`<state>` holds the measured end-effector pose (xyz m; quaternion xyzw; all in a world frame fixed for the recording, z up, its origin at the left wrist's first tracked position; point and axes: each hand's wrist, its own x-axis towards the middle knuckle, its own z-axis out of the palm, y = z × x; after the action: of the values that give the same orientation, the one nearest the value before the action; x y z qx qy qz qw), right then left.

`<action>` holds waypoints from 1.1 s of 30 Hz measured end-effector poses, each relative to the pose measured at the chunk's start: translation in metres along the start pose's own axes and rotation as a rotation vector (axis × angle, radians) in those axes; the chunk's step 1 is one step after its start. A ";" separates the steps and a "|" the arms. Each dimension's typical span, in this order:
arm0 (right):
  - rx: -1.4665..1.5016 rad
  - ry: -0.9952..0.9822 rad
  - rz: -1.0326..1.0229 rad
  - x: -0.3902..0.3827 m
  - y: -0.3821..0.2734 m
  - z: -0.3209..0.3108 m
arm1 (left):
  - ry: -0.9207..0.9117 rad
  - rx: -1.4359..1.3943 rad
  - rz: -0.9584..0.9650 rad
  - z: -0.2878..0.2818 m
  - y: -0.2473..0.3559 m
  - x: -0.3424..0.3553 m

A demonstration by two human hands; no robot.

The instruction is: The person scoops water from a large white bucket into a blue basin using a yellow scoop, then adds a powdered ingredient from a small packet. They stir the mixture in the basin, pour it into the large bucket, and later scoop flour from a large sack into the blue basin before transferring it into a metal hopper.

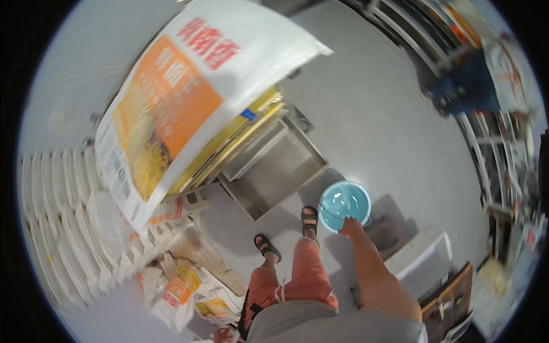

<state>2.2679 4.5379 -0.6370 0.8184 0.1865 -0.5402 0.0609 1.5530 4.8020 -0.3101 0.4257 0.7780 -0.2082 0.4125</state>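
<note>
My right hand (350,227) is closed round the thin wire handle of a light blue bucket (366,200), in front of me and right of my feet. Bright reflections show inside the bucket; I cannot tell whether it holds water. At the bottom edge, only a small part of my left hand (223,335) appears, low beside my leg. Its fingers cannot be made out. Nearest to it are white and orange printed bags (182,291).
A large white and orange sack (189,103) lies on a yellow stack at upper left, beside a metal-framed platform (280,177). White stacked trays (63,228) stand left. Right of the bucket are a grey bin (389,237) and a white box (423,257). Another person (474,86) stands by shelves.
</note>
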 end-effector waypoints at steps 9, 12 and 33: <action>0.007 0.326 0.078 -0.075 -0.015 -0.029 | -0.297 0.028 0.158 0.042 0.195 0.021; 0.052 0.384 0.167 -0.105 -0.005 -0.030 | -0.417 0.112 0.352 0.050 0.270 0.051; 0.507 0.856 0.470 -0.420 -0.144 0.033 | -0.581 1.173 0.769 -0.100 0.376 0.219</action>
<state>2.0400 4.5603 -0.2546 0.9736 -0.1294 -0.1590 -0.1004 1.7548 5.1837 -0.4217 0.7446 0.1966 -0.5331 0.3503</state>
